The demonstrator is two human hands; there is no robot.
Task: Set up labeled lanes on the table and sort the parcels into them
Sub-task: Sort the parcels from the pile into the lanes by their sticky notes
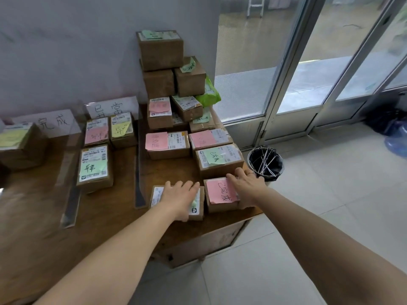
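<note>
Parcel [156, 195] under left grip [179, 198], flat, uncurled; right grip [248, 186] splayed flat on pink-note parcel [220, 192].

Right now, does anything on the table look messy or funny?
Yes. The green note on a stacked box is curling off its edge, and a green bag is wedged behind the stack.

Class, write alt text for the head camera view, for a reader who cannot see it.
A person's left hand lies flat on a white-labelled parcel and the right hand on a pink-noted parcel, both at the wooden table's front edge. Behind, more cardboard parcels with coloured notes sit in lanes split by strips and a stack against the wall.
</note>
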